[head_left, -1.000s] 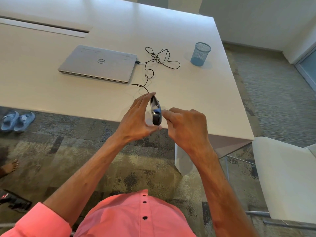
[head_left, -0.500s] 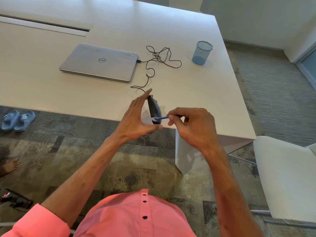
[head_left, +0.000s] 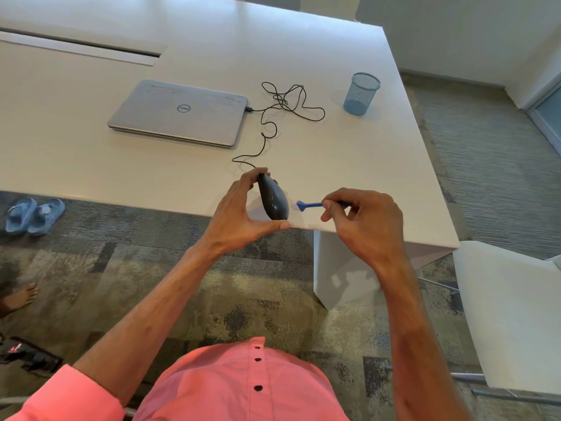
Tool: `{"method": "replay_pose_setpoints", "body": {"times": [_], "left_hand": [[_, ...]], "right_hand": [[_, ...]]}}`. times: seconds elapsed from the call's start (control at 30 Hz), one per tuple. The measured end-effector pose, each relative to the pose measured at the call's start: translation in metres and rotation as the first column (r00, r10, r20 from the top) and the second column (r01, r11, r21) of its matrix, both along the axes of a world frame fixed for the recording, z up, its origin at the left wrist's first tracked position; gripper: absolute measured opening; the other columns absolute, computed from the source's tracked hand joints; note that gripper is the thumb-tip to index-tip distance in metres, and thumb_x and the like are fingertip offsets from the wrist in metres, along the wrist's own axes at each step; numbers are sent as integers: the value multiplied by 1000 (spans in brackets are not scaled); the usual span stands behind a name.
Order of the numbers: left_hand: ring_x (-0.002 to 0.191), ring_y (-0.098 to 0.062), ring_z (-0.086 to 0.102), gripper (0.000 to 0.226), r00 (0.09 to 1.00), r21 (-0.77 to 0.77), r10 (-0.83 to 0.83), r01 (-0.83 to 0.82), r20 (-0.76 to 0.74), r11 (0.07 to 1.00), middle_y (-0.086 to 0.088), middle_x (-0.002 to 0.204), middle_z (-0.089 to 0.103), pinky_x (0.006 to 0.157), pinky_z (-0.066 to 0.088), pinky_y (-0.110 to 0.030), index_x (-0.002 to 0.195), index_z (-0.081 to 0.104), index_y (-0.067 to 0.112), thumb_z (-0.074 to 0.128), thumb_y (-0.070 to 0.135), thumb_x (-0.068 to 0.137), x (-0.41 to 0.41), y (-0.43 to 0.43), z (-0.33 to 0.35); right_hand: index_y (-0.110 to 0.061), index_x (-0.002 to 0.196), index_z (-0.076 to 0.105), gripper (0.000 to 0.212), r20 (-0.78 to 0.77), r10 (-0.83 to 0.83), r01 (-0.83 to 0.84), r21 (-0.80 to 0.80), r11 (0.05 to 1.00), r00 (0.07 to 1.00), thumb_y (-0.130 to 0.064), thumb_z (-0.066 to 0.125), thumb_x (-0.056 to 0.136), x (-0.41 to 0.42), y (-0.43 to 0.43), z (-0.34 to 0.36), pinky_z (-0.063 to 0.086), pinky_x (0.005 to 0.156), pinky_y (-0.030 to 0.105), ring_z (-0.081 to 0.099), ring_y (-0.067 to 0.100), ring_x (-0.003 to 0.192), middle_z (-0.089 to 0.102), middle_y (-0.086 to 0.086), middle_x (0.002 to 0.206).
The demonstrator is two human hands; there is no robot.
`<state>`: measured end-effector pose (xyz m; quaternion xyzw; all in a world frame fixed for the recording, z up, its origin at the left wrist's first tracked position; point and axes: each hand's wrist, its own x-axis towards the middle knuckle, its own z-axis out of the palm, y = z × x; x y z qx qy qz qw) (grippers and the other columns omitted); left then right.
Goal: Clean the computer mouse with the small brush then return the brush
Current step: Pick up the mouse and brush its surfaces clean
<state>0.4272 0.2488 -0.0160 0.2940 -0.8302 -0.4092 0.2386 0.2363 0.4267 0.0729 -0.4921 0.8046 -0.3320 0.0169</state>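
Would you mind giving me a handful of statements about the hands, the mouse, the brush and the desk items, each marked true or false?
1. The left hand holds the computer mouse lifted on its edge. True.
2. The small brush is pressed against the mouse. False: a gap shows between its head and the mouse.
3. The right hand pinches the brush by its handle. True.
4. The laptop is open. False: its lid is shut.
5. The blue mesh cup stands upright on the table, to the right of the laptop. True.
6. The mouse cable is neatly coiled. False: it lies in a loose tangle.
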Motion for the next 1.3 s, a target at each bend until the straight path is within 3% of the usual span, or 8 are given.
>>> {"method": "replay_pose_setpoints", "body": {"times": [0.13, 0.23, 0.53, 0.67, 0.9, 1.0, 1.1, 1.3], "left_hand": [[153, -22, 54, 121, 998, 14, -46, 46, -31, 999, 1, 167, 52, 130, 46, -51, 166, 39, 23, 98, 66, 70, 1, -3, 1], [153, -18, 54, 117, 995, -14, -80, 79, -57, 997, 1, 164, 53, 130, 45, -51, 164, 41, 17, 106, 52, 73, 0, -4, 0], [154, -11, 49, 125, 992, -115, -117, 112, -38, 987, 1, 168, 43, 127, 40, -22, 179, 31, 23, 101, 53, 79, 10, -10, -2], [155, -16, 51, 120, 990, -119, -129, 121, -62, 986, 0, 168, 44, 126, 51, -41, 177, 33, 17, 105, 36, 82, 11, -11, -6], [158, -19, 46, 114, 988, -91, -125, 116, -90, 989, 2, 166, 40, 125, 54, -45, 170, 36, 17, 105, 18, 79, 12, -14, -14], [158, -22, 45, 116, 985, -96, -149, 140, -90, 985, 2, 167, 37, 123, 55, -50, 169, 36, 18, 106, 18, 77, 12, -14, -17], [157, -22, 47, 117, 981, -112, -172, 162, -92, 980, 1, 166, 37, 120, 56, -52, 170, 35, 16, 105, 22, 77, 8, -12, -19], [155, -19, 49, 122, 976, -132, -182, 166, -121, 977, 3, 165, 40, 122, 55, -47, 169, 33, 16, 106, 36, 73, -1, -13, -18]], "right_hand": [[-35, 92, 83, 13, 296, 168, -125, -156, 980, 940, -32, 74, 101, 4, -4, -2, 56, 53, 50, 60, 33, 55, 82, -18, 80], [-33, 92, 85, 15, 337, 196, -169, -110, 980, 921, -27, 76, 101, 12, -9, -8, 56, 54, 58, 61, 38, 57, 82, -15, 80], [-35, 84, 82, 17, 280, 65, -63, -17, 998, 958, -27, 75, 98, 0, -6, -6, 61, 61, 46, 63, 30, 53, 80, -21, 75], [-27, 89, 84, 15, 448, 155, -111, -123, 986, 880, -26, 74, 99, 13, -13, -10, 55, 50, 35, 62, 23, 44, 83, -10, 75], [-25, 86, 84, 17, 464, 16, 11, -56, 998, 886, -20, 75, 100, 15, -17, -19, 55, 55, 32, 63, 19, 39, 82, -10, 72], [-24, 86, 84, 18, 459, -41, 103, -111, 988, 887, -19, 74, 100, 14, -20, -14, 50, 49, 27, 59, 14, 37, 81, -9, 70], [-22, 86, 84, 18, 480, 65, -9, -118, 993, 875, -18, 74, 101, 24, -24, -10, 49, 45, 24, 57, 10, 37, 80, -7, 67], [-29, 84, 84, 19, 300, -57, 50, 33, 998, 952, -25, 74, 99, 27, -27, -11, 57, 63, 30, 64, 1, 53, 76, -14, 62]]}}
